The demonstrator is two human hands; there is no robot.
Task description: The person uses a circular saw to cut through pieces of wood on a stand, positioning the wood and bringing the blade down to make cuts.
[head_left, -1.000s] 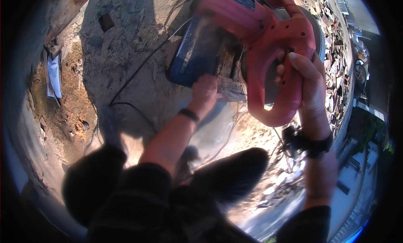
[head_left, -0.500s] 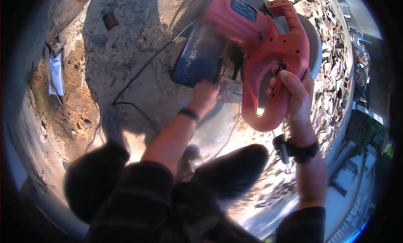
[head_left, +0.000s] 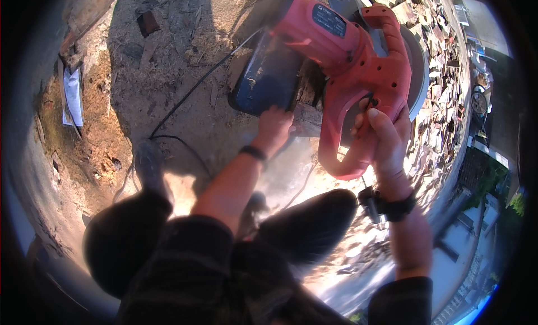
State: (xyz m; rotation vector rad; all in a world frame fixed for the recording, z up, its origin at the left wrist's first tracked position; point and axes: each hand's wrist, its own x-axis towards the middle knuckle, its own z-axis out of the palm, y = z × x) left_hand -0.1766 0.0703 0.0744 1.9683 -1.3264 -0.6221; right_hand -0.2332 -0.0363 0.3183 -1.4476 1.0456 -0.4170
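A red circular saw (head_left: pixel 322 36) fills the upper middle, its handle in my right hand (head_left: pixel 383 135), whose fingers wrap round the rear grip with the thumb near the trigger. A dark base plate (head_left: pixel 263 84) shows left of the saw body, dusted with sawdust. My left hand (head_left: pixel 272 128) is closed on a pale wood piece (head_left: pixel 306 121) at the lower edge of that plate, just left of the handle. The saw's round guard (head_left: pixel 417 70) shows on the right; its cutting edge is hidden.
Sawdust-covered ground (head_left: pixel 162 61) surrounds me, with a black cord (head_left: pixel 189 91) across it and a white sheet (head_left: pixel 73 98) at left. A heap of wood offcuts (head_left: pixel 445 89) lies at right. My knees and shoe (head_left: pixel 150 162) frame the lower part; a wheel (head_left: pixel 479 99) stands far right.
The saw's handle and my right hand have moved left and somewhat downward, with the grip maintained. My left hand has shifted slightly down and stayed on the wood.
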